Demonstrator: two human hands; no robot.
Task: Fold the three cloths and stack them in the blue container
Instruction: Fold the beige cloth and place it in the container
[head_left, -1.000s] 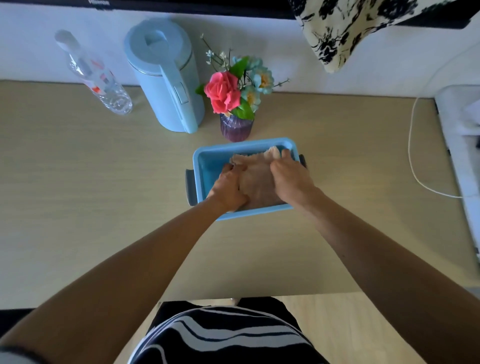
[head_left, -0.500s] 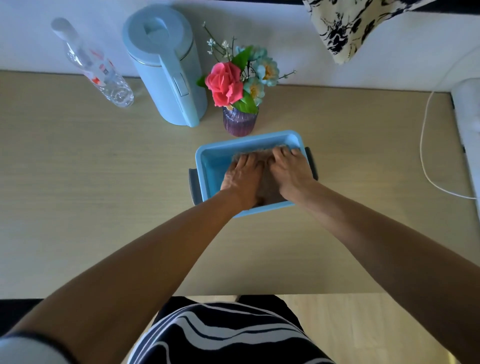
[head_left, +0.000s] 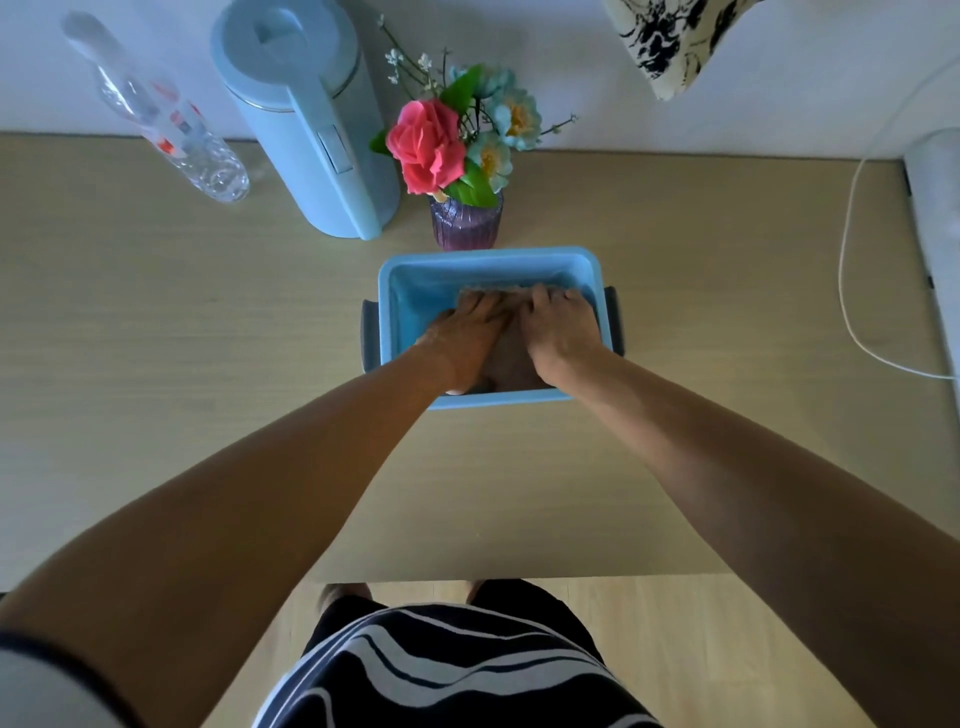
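Note:
The blue container (head_left: 488, 257) stands at the middle of the wooden table, with dark handles at both ends. A brown folded cloth (head_left: 511, 364) lies inside it, toward its right half. My left hand (head_left: 467, 338) and my right hand (head_left: 561, 327) rest palm-down side by side on top of the cloth, fingers stretched flat toward the far wall of the container. Whatever lies under the brown cloth is hidden. No other cloth shows on the table.
Just behind the container stands a purple vase of flowers (head_left: 465, 226). A light blue kettle (head_left: 306, 130) and a tilted clear bottle (head_left: 166, 119) are at the back left. A white cable (head_left: 852, 291) and a white appliance (head_left: 935, 234) lie at the right edge.
My hands went from holding the brown cloth above the container's floor to lying flat on it inside. The view has shifted slightly, with the container now seen square-on.

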